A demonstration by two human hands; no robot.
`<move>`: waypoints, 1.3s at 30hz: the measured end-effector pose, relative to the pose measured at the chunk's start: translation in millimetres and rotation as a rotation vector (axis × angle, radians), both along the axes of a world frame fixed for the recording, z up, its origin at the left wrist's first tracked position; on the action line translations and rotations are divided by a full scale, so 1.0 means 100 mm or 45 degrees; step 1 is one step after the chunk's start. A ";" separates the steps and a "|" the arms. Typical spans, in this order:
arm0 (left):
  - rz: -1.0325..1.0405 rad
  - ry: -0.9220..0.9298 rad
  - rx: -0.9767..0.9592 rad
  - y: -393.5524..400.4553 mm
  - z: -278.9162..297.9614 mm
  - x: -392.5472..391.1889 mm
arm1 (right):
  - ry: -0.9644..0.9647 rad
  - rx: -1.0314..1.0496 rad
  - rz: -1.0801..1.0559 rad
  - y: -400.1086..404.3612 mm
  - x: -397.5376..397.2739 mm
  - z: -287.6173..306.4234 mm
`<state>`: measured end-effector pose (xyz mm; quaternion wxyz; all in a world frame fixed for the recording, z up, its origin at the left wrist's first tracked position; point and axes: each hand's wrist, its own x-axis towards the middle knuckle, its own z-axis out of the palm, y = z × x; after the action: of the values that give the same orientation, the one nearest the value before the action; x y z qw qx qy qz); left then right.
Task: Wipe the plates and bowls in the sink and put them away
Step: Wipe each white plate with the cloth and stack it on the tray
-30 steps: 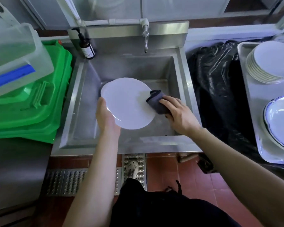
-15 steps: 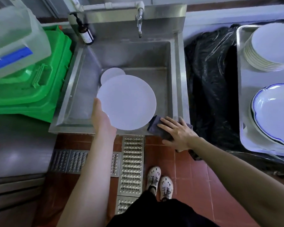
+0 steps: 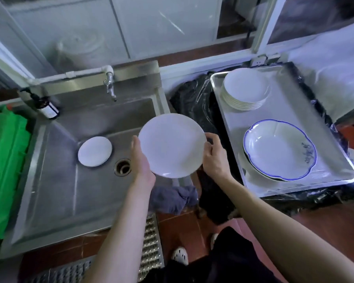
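Note:
I hold a white plate above the right side of the steel sink. My left hand grips its left rim and my right hand grips its right rim. A smaller white plate lies on the sink bottom beside the drain. The grey cloth hangs over the sink's front edge, below the plate, with no hand on it.
A steel tray on the right carries a stack of white plates and blue-rimmed bowls. Black plastic covers the gap between sink and tray. A tap, a soap bottle and green crates are nearby.
My right hand left the cloth on the sink's front edge and took the plate's right rim. The plate rose and shifted right, which uncovered the small plate and the drain.

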<state>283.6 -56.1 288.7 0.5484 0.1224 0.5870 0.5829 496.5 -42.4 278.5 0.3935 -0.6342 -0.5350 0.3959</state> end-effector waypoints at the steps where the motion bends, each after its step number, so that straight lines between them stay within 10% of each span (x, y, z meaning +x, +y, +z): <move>1: -0.039 0.084 0.006 0.15 0.00 0.14 | -0.018 -0.006 -0.035 0.12 0.16 0.02; 17: -0.469 1.227 0.064 3.40 -0.18 2.15 | -0.515 -0.060 0.032 3.27 2.71 -0.18; 39: -0.668 1.598 -0.020 3.70 -0.51 2.30 | -0.953 -0.100 0.329 3.77 3.05 -0.39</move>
<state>514.0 313.8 238.0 0.2281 0.5717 0.7492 0.2447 801.6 334.6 239.3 0.0937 -0.6765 -0.7014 0.2038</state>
